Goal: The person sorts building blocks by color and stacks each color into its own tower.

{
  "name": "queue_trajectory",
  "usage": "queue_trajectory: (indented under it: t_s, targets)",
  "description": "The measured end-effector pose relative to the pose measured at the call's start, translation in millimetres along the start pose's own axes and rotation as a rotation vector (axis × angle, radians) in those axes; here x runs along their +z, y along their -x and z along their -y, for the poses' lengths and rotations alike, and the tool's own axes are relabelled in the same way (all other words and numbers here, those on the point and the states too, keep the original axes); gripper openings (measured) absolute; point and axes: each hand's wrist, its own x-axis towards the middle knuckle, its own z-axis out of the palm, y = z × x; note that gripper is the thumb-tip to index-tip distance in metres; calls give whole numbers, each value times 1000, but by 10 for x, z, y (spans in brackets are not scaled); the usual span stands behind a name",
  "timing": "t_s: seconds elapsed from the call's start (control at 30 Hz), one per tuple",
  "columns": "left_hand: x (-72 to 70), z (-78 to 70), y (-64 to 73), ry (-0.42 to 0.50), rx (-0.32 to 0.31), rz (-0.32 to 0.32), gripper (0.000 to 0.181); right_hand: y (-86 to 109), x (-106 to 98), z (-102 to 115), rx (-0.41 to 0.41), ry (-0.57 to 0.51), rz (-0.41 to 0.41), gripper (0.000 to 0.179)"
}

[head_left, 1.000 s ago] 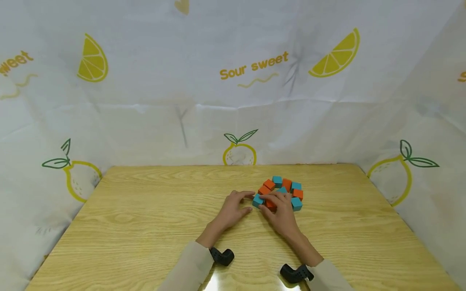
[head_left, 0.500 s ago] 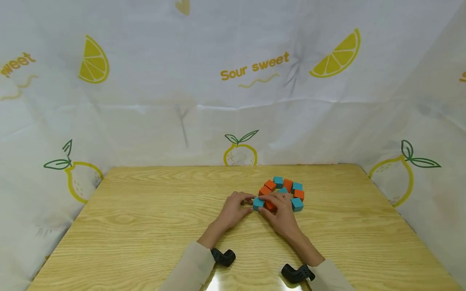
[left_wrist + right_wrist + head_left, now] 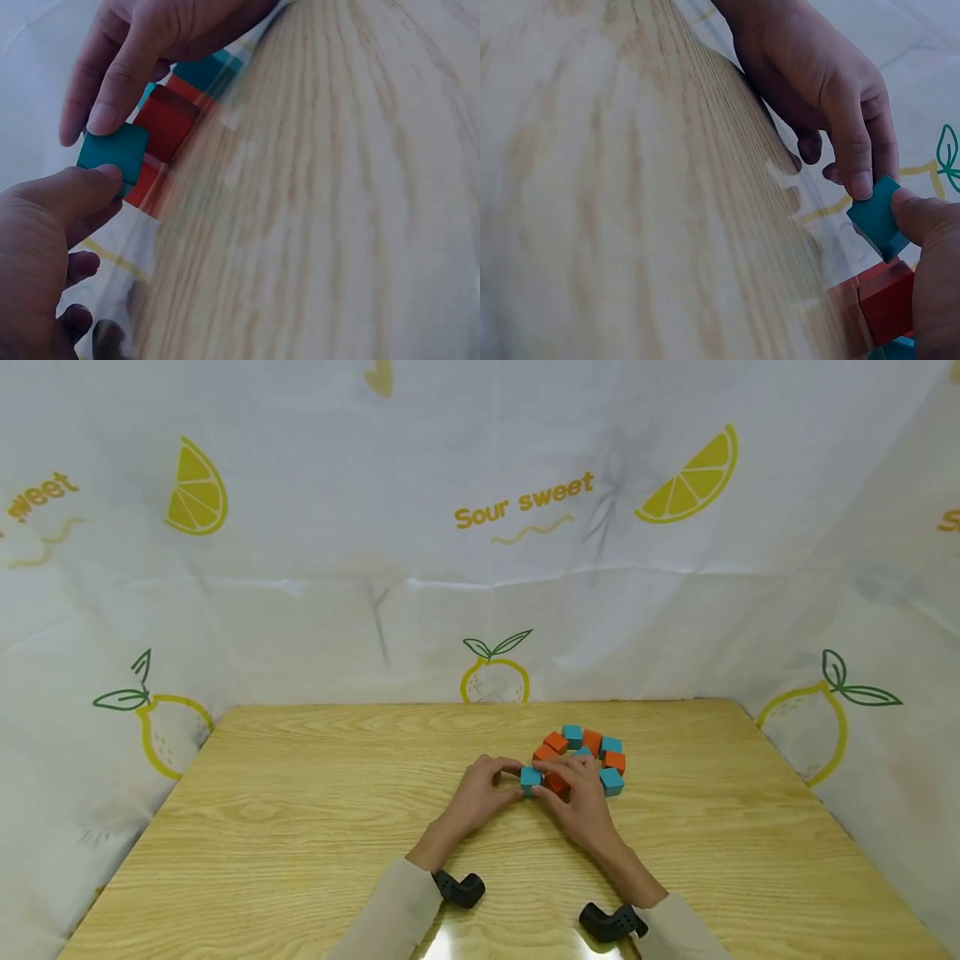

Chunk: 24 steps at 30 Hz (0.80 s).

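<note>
A blue cube [image 3: 530, 780] is held between my two hands, at the near left corner of a cluster of cubes. My left hand [image 3: 477, 793] pinches it from the left, its thumb on the cube in the left wrist view. From the other side my right hand [image 3: 578, 797] also grips the blue cube [image 3: 879, 219] by thumb and fingers. An orange-red cube [image 3: 557, 784] lies under the right hand's fingers, just right of the held cube. Part of the cluster is hidden behind the right hand.
Several blue and orange cubes form a rough ring, among them a blue cube [image 3: 612, 782] at the right and another blue cube [image 3: 572, 736] at the back. The wooden table [image 3: 315, 810] ends at a white printed cloth [image 3: 337, 635].
My left hand's thumb and fingers have closed in on the blue cube, which has turned to sit squarer to the view. The right hand stays on it; the other cubes look unchanged.
</note>
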Motion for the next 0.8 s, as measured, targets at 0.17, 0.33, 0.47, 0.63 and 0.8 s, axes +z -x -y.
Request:
queue_trajectory:
  t_s: [0.17,0.33,0.47,0.63,0.8]
  targets:
    - [-36,27,65,34,20,-29,28,22,41,19,-29,-34,-12,41]
    - [-110,40,128,36,35,-42,27,-6,88,92,-84,-75,-31,41]
    - [-195,75,173,26,62,-69,27,-43,154,169,-107,-119,-33,40]
    - [-327,127,239,12,76,-98,28,-78,263,256,-57,-202,5,42]
    - [-443,168,319,-3,60,-110,28,-104,357,361,49,-307,71,40]
